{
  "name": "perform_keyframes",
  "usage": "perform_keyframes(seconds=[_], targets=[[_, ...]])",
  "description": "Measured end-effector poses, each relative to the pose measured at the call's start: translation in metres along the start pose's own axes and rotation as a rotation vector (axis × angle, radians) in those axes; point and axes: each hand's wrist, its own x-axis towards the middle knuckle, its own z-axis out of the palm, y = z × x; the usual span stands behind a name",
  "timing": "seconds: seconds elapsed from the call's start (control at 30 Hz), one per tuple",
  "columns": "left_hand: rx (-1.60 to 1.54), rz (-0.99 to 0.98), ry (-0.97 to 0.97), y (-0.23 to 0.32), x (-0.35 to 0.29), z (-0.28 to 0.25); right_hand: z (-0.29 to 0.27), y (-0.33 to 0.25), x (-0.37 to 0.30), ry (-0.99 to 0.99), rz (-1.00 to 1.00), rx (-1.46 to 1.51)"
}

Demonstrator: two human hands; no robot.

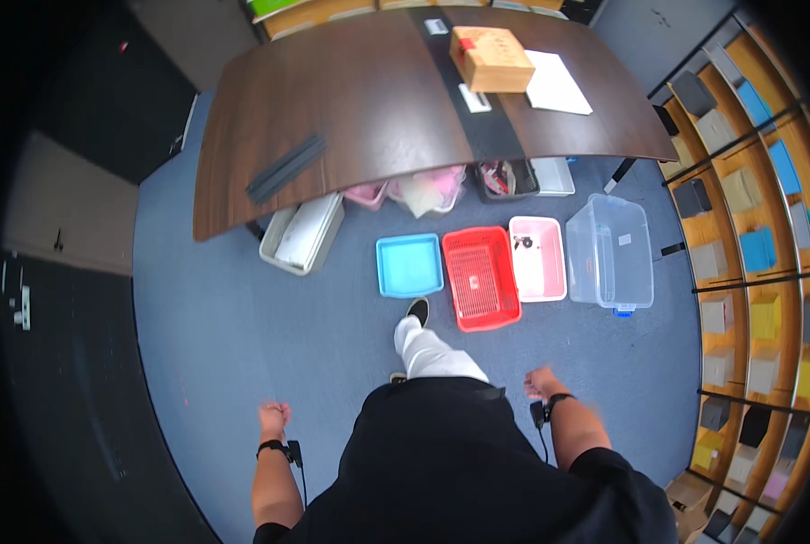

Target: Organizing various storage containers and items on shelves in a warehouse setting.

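My left hand [275,417] hangs over the floor at the lower left, fingers curled in, with nothing visible in it. On the other side of my body, my right hand [539,382] is also loosely closed, slightly blurred, and holds nothing that I can see. Neither hand touches anything. Ahead of my feet a blue tray [409,266] lies on the floor, beside a red slotted basket [482,313]. To its right are a pink bin [539,292] with a few small dark things inside and a clear plastic box [609,254].
A dark wooden table [360,82] stands ahead, bearing a wooden box [493,59], white paper [557,83] and dark strips [286,169]. Under its edge are a grey-white bin [319,240] and a black basket [507,179]. Shelves with fabric bins [759,248] line the right side.
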Motion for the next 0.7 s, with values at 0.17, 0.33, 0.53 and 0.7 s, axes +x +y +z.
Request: perform_keyframes(seconds=[0.17, 0.33, 0.53, 0.7], targets=[[0.051, -0.021, -0.116, 0.073, 0.033, 0.057, 0.071, -0.030, 0.007, -0.065, 0.094, 0.013], [0.081, 0.168, -0.369, 0.189, 0.072, 0.138, 0.065, -0.179, 0.016, -0.078, -0.283, -0.105], [0.357, 0.522, -0.694, 0.339, 0.124, 0.241, 0.053, -0.290, -0.045, 0.051, -0.622, 0.347], [0.365, 0.888, -1.001, 0.500, 0.115, 0.424, 0.058, -0.232, -0.046, 0.345, -0.504, 0.437]])
